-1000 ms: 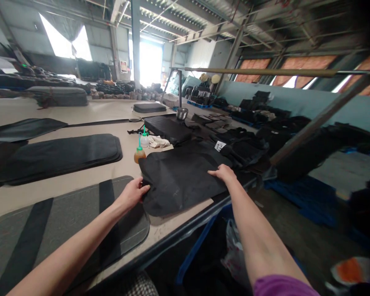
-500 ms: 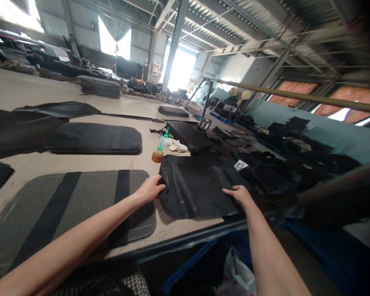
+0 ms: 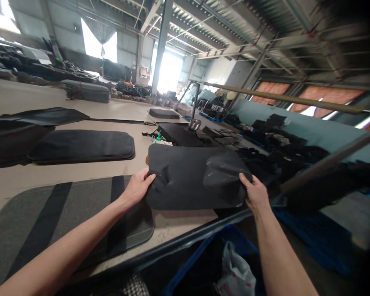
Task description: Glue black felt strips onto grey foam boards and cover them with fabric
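Note:
A black rounded sheet [image 3: 185, 176] is held up by its two short ends above the table's near edge. My left hand [image 3: 137, 186] pinches its left end, thumb on top. At its right end my right hand [image 3: 255, 191] grips the edge, thumb on the face and fingers behind. Creases and a shiny patch show on the sheet's right half. To the left a large grey panel [image 3: 83, 209] with two black strips lies flat, partly under my left forearm.
Stacked black pieces [image 3: 83, 146] lie at the left on the beige table [image 3: 123, 109]. A green-tipped bottle [image 3: 159, 137], a metal bowl [image 3: 195, 124] and dark pieces stand behind the sheet. Below the edge are a blue crate [image 3: 185, 273] and a plastic bag [image 3: 236, 271].
The black sheet has been lifted and spread between my hands, and now hides the amber bottle mostly. My right hand has closed on its right end and moved slightly right.

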### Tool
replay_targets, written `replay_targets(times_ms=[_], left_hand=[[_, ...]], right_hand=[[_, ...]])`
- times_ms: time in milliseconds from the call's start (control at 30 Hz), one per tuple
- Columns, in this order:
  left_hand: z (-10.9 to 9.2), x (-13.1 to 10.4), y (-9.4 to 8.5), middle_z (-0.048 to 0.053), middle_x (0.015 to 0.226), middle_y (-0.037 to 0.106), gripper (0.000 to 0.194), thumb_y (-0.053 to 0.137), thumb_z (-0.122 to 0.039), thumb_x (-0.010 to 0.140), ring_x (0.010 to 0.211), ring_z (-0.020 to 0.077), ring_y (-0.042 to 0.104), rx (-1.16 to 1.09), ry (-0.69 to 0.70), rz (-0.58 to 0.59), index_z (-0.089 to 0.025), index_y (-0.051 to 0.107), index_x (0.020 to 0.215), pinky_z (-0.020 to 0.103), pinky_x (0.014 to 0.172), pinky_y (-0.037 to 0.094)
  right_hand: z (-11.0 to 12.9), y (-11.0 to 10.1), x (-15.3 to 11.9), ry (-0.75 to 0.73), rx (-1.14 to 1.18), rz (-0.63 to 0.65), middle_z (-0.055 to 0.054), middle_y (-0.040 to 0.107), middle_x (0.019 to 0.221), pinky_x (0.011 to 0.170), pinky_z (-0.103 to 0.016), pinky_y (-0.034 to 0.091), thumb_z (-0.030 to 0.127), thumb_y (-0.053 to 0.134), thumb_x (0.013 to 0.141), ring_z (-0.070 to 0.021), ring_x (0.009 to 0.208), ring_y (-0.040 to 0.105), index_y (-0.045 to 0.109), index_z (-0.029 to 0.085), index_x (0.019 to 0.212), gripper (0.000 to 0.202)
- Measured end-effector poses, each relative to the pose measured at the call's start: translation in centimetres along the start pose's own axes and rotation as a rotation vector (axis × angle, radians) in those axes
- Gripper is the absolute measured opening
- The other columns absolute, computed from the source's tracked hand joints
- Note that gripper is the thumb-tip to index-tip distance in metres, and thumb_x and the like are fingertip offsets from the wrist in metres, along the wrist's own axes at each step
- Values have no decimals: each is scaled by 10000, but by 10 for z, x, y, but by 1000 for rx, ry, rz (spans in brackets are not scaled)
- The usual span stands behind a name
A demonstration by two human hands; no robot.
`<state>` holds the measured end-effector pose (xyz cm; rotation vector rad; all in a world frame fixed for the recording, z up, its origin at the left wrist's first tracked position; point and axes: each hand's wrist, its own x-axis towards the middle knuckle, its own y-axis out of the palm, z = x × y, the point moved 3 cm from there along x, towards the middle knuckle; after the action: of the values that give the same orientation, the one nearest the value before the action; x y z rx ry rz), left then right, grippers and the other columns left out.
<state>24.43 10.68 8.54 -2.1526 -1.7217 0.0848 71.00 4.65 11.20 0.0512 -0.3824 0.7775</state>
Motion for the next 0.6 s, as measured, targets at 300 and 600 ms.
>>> replay_targets(times_ms=[300,600], left_hand=[[-5,-39,-103,10,836,699,409,690,-550,837,798,197,645,-246,-52,-57,-174,689,1000,266,693,517],[36,-144,-250,41,933,745,610,787,-645,709,809,202,677,-22,-385,-302,-163,713,1075,260,677,543]], right_hand=[[52,59,-56,71,136,202,-28,763,965,753,-323,614,523,881,677,-211,810,722,719,227,1056,507],[51,186,-160,174,48,748,-62,770,976,704,-321,585,562,783,794,-259,855,718,736,211,1101,469]])
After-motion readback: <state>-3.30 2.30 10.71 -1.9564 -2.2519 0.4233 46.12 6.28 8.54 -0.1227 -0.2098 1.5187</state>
